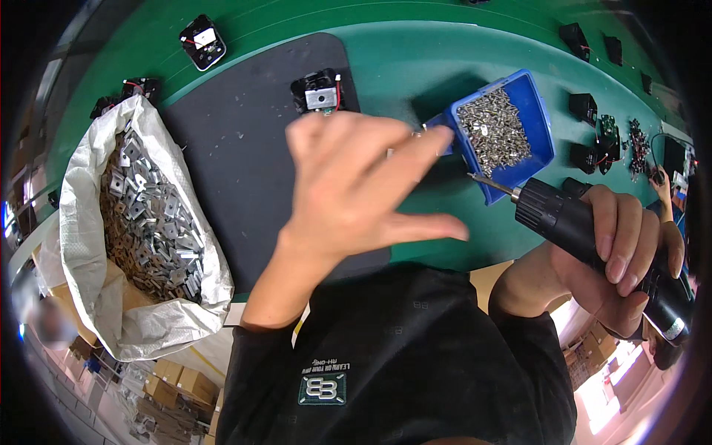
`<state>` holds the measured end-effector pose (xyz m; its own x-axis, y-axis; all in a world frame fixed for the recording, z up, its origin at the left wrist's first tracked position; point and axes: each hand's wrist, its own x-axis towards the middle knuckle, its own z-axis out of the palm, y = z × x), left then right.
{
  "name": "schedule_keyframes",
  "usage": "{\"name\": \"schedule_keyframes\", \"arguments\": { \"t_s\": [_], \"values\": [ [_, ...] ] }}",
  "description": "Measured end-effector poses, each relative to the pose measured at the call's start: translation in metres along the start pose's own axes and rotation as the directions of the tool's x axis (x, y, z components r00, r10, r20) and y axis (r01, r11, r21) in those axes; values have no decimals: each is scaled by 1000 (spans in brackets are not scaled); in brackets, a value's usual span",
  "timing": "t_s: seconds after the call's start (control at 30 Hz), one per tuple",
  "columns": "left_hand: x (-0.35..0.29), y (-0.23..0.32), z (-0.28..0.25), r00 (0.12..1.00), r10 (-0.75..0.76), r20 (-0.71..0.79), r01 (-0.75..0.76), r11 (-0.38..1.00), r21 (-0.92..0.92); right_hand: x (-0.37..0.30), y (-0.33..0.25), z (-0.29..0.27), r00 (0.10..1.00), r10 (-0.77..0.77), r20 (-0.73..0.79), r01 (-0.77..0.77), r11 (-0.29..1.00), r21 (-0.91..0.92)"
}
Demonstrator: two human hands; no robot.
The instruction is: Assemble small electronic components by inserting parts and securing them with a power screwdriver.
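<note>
My left hand (345, 189) hovers over the edge of a dark grey mat, index finger and thumb spread apart, the other fingers partly curled. Its index fingertip reaches the near left side of a blue bin (540, 122) holding many small metal screws (495, 130). In my right hand (619, 241) is a black electric screwdriver (556, 215), its bit pointing left beside the bin's near edge. Just beyond my left hand a black plastic housing (300, 93) lies on the mat, with a silver metal plate (321, 99) and a red wire; its near part is hidden by the hand.
At left stands an open white woven sack (81, 222) full of small metal plates (152, 222). More black housings lie at the far left (202, 43) and far right (582, 107) of the green table (400, 59). Another person's hand (661, 185) shows at the right edge.
</note>
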<state>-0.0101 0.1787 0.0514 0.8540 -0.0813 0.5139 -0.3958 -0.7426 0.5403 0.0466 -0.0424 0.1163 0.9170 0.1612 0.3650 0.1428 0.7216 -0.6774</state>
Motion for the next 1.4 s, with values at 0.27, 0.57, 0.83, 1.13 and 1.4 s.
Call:
{"name": "schedule_keyframes", "arguments": {
  "t_s": [0.27, 0.57, 0.83, 1.13, 1.4],
  "values": [
    [-30, -46, -24, 917, -398, 41, 367, 877, 309, 7, 26, 21, 995, 75, 68, -71, 996, -56],
    [-27, -51, -12, 906, -421, 45, 417, 906, 70, 15, 70, 43, 952, 158, 262, -125, 982, -138],
    [-27, -56, -14, 926, -365, 98, 369, 929, -23, 19, 95, 47, 975, 93, 201, -49, 976, -210],
    [-32, -58, -12, 920, -380, 91, 384, 923, -23, 20, 109, 45, 969, 139, 205, -84, 963, -257],
    [-31, -57, -10, 922, -378, 86, 380, 925, -9, 17, 111, 48, 971, 130, 199, -72, 959, -274]
  ]
}}
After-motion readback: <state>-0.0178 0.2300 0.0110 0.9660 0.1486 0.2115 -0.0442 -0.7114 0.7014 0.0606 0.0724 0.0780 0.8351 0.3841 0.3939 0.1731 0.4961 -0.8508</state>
